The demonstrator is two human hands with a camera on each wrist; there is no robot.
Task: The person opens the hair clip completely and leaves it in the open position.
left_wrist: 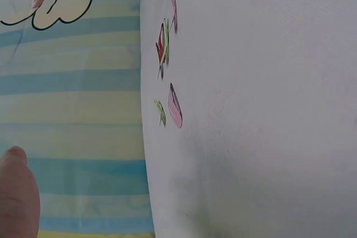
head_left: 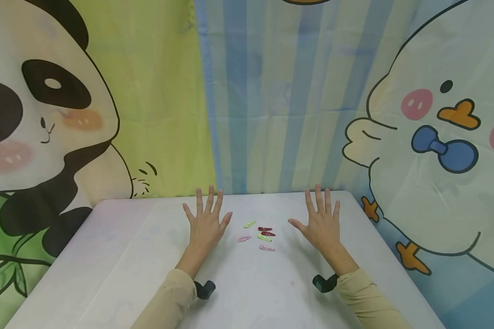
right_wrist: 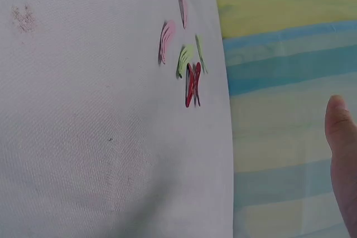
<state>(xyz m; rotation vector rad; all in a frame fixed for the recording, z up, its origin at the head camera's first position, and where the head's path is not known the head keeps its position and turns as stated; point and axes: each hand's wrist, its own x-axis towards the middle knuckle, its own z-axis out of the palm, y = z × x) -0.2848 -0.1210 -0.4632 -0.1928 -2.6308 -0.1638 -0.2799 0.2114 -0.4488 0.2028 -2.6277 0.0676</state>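
Several small snap hair clips lie loosely grouped on the white table [head_left: 148, 256], between the two hands. Two are dark red, one red clip [head_left: 265, 229] just behind the other red clip [head_left: 268, 234]. One green clip [head_left: 264, 238] lies close in front of them, and another green clip [head_left: 249, 224] sits farther back. A pink clip [head_left: 244, 239] lies to the left and a second pink clip [head_left: 266, 248] nearest the front. My left hand [head_left: 206, 226] is held with fingers spread, left of the clips. On their right, my right hand [head_left: 323, 226] has its fingers spread too. Neither hand holds anything.
Behind the table hangs a curtain [head_left: 263, 100] with stripes, a panda and a white bird printed on it. Each wrist wears a dark camera, the left camera [head_left: 205, 289] and the right camera [head_left: 325, 283]. A faint smudge [right_wrist: 23, 19] marks the tabletop.
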